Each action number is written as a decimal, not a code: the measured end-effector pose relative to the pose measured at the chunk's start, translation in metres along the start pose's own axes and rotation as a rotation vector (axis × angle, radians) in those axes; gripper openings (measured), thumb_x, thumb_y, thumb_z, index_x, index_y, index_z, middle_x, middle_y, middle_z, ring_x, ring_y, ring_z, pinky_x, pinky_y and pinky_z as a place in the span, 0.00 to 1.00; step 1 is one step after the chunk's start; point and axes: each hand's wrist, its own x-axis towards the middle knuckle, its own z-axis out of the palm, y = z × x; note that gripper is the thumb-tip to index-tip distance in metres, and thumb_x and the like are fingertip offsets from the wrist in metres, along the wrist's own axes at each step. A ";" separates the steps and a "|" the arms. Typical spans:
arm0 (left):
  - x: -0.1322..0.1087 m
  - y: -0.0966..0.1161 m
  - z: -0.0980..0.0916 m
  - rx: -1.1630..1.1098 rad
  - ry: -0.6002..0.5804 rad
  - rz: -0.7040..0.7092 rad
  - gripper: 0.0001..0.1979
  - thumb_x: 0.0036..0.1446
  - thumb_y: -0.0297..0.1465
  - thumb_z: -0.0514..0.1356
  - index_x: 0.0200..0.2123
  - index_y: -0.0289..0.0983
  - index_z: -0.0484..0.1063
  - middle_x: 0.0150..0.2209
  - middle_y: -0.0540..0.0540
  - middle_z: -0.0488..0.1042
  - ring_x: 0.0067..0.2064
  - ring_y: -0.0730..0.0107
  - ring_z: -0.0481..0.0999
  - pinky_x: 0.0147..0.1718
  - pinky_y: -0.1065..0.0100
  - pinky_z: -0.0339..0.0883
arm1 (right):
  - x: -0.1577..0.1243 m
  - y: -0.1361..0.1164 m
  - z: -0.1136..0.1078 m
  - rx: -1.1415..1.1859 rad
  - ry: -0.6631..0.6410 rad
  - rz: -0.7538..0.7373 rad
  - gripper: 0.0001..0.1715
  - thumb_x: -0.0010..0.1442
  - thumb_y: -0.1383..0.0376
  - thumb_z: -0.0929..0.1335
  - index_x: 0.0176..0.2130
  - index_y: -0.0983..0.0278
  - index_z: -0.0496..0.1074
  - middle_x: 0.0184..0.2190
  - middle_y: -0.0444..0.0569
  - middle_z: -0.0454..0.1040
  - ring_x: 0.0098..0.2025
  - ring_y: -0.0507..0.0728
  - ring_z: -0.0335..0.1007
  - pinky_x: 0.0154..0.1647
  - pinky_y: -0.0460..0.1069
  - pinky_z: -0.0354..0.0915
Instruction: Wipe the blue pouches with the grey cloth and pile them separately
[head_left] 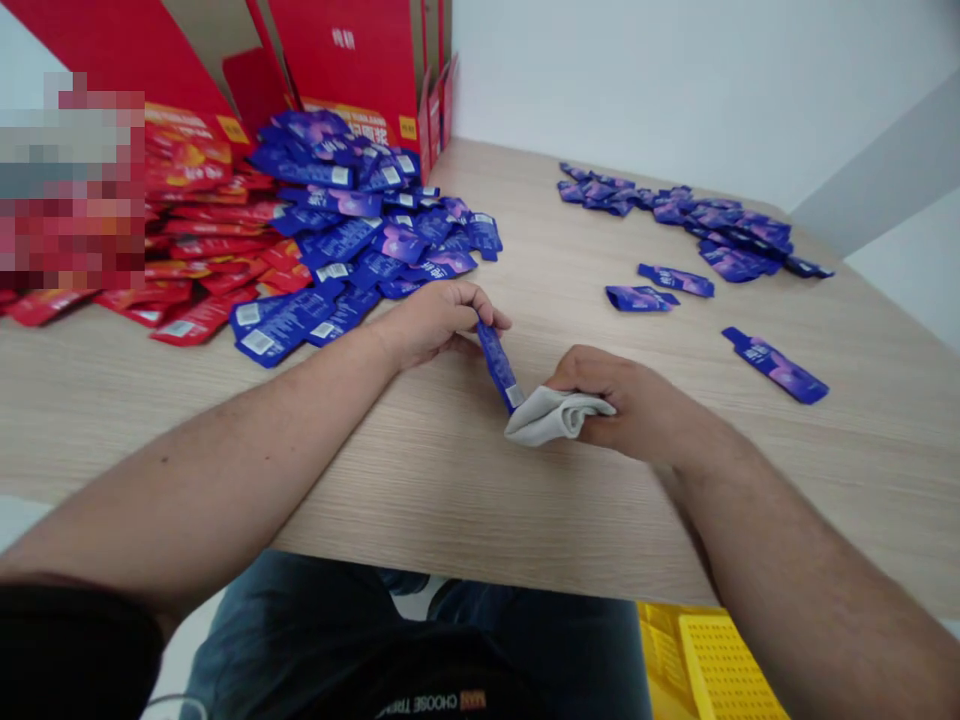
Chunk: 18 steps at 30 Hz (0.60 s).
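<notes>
1 pale table [420, 500] lies under our left hand [435, 325], pinching a blue packet [496, 362]. Our right hand [626, 392] curls tight around a gray cloth [544, 412], white wall [615, 80] beyond.

Grips blue sachet [495, 360] in left hand [442, 322], grey cloth [546, 416] at its near end in right hand [637, 402]. Shows heaped packets [349, 235] on bench [420, 490] beyond.

Pale table [420, 490] with blue pouches [341, 240], red pouches [214, 245], boxes [352, 60].
</notes>
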 end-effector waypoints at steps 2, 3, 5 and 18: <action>0.001 0.001 -0.009 0.051 -0.062 0.072 0.10 0.44 0.15 0.59 0.28 0.34 0.71 0.35 0.43 0.81 0.36 0.65 0.82 0.31 0.67 0.77 | -0.002 0.005 -0.007 -0.033 0.054 0.035 0.13 0.56 0.67 0.73 0.43 0.58 0.81 0.35 0.47 0.79 0.38 0.57 0.75 0.39 0.50 0.70; 0.002 0.002 -0.014 0.095 -0.084 0.100 0.09 0.44 0.16 0.60 0.28 0.34 0.72 0.35 0.44 0.81 0.35 0.66 0.81 0.30 0.67 0.77 | -0.003 0.007 -0.009 -0.035 0.067 0.051 0.11 0.56 0.66 0.73 0.42 0.58 0.81 0.34 0.47 0.80 0.38 0.57 0.75 0.38 0.50 0.71; 0.003 0.004 -0.022 0.204 -0.101 0.145 0.06 0.47 0.19 0.63 0.30 0.34 0.73 0.32 0.46 0.80 0.33 0.69 0.80 0.29 0.69 0.77 | -0.005 0.012 -0.014 -0.041 0.076 0.122 0.10 0.57 0.62 0.74 0.41 0.59 0.81 0.34 0.48 0.79 0.37 0.58 0.76 0.37 0.51 0.71; 0.018 0.029 -0.065 0.001 0.739 0.427 0.05 0.58 0.24 0.61 0.37 0.38 0.69 0.27 0.54 0.71 0.26 0.74 0.75 0.24 0.71 0.77 | -0.008 0.037 -0.019 -0.105 0.170 0.341 0.15 0.55 0.53 0.73 0.38 0.60 0.81 0.37 0.52 0.80 0.37 0.62 0.78 0.39 0.57 0.73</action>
